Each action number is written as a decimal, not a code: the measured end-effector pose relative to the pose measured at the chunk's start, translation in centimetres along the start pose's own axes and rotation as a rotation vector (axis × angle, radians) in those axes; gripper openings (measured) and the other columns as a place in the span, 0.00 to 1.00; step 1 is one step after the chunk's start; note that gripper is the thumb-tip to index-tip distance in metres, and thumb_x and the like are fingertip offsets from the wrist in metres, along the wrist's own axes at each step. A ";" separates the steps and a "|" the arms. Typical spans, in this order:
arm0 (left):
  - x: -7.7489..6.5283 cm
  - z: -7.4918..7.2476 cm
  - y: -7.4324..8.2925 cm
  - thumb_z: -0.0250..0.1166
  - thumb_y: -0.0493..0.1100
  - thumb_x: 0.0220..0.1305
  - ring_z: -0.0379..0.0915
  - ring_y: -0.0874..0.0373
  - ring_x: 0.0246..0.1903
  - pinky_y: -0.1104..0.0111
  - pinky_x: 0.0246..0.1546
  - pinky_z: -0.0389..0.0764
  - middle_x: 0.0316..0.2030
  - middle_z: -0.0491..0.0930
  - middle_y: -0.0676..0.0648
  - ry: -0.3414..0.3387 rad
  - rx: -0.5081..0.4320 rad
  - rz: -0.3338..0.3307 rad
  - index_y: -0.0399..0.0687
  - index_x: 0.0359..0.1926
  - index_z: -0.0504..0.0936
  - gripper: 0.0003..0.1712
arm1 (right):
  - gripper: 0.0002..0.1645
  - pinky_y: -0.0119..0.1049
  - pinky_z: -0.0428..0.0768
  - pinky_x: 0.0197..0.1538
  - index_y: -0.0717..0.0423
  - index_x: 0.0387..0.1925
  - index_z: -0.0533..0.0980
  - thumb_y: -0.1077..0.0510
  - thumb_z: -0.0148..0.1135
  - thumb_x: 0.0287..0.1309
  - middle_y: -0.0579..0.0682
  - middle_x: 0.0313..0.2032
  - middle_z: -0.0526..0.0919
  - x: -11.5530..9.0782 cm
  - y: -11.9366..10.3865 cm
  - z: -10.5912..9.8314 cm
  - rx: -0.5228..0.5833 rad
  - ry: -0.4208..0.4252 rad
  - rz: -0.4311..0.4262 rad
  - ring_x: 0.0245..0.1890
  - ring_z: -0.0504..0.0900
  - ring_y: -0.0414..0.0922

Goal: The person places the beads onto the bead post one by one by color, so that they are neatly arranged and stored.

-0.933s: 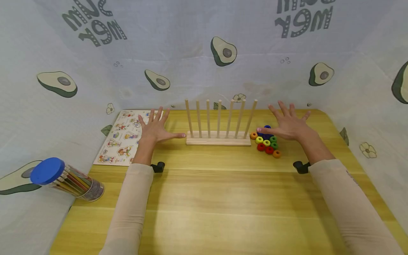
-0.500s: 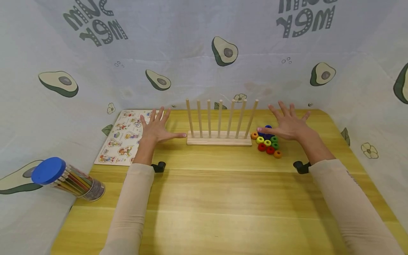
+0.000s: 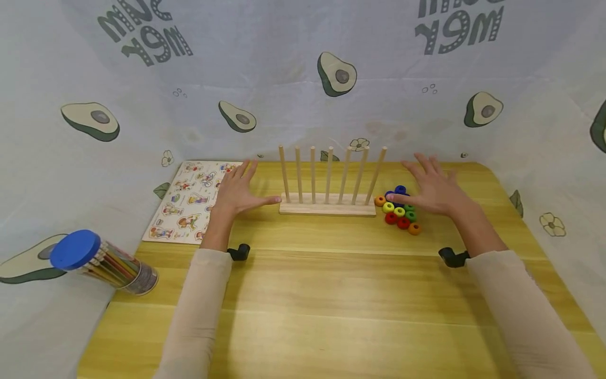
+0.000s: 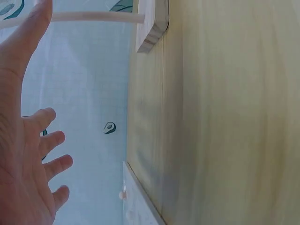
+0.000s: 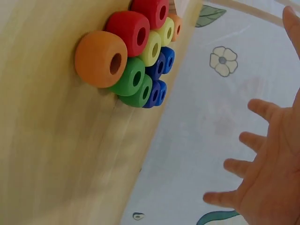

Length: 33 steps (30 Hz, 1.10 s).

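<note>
My left hand (image 3: pixel 234 195) hovers with fingers extended, its thumb pointing at the left end of a wooden peg rack (image 3: pixel 326 209). The rack has a long flat base and several thin upright dowels. To the rack's right, my right hand (image 3: pixel 435 192) holds nothing and is raised with fingers spread. Its thumb overlaps a cluster of wooden beads (image 3: pixel 399 212) in the head view. The right wrist view shows red, yellow, green and blue beads with holes, plus an orange bead (image 5: pixel 91 58) nearest the camera. Nothing is in the left palm in the left wrist view.
A picture puzzle board (image 3: pixel 177 197) lies at the back left, partly behind the left hand. A clear jar of pencils with a blue lid (image 3: pixel 76 250) stands at the left edge. White printed cloth (image 3: pixel 284 63) hangs around the wooden table (image 3: pixel 322 316).
The left hand's fingers have drawn closer together. The right hand's fingers have also come slightly closer together. The head view has shifted slightly; rack and beads stay in place.
</note>
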<state>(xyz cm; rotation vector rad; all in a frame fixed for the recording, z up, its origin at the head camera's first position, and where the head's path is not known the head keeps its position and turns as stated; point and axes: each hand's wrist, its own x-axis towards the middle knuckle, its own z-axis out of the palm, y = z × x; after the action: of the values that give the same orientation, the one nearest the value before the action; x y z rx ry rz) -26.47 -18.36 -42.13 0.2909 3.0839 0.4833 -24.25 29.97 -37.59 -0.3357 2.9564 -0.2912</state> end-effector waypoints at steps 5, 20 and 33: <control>-0.8 1.0 0.5 0.64 0.85 0.47 0.46 0.37 0.80 0.35 0.75 0.54 0.83 0.48 0.48 0.023 -0.127 0.011 0.64 0.84 0.45 0.71 | 0.64 0.80 0.50 0.70 0.52 0.82 0.48 0.23 0.60 0.59 0.66 0.81 0.40 -0.9 0.1 0.8 0.086 0.058 -0.036 0.78 0.45 0.73; -1.2 4.8 1.4 0.75 0.66 0.58 0.63 0.40 0.73 0.43 0.72 0.67 0.79 0.57 0.41 -0.021 -0.469 0.059 0.56 0.81 0.58 0.58 | 0.47 0.68 0.78 0.56 0.61 0.73 0.66 0.35 0.65 0.67 0.68 0.68 0.68 -5.0 0.8 4.6 0.362 0.129 0.007 0.59 0.75 0.69; -1.0 6.9 2.0 0.70 0.60 0.66 0.71 0.42 0.68 0.50 0.71 0.71 0.73 0.70 0.40 -0.097 -0.547 0.095 0.50 0.80 0.60 0.49 | 0.36 0.52 0.86 0.50 0.65 0.57 0.77 0.41 0.74 0.60 0.66 0.53 0.83 -7.7 2.7 6.5 0.476 0.105 0.067 0.51 0.83 0.63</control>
<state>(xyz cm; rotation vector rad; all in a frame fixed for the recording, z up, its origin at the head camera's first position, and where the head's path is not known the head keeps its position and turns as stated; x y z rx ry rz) -24.85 -14.60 -48.10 0.4268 2.7069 1.2332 -16.29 33.21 -43.48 -0.1607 2.8625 -1.0024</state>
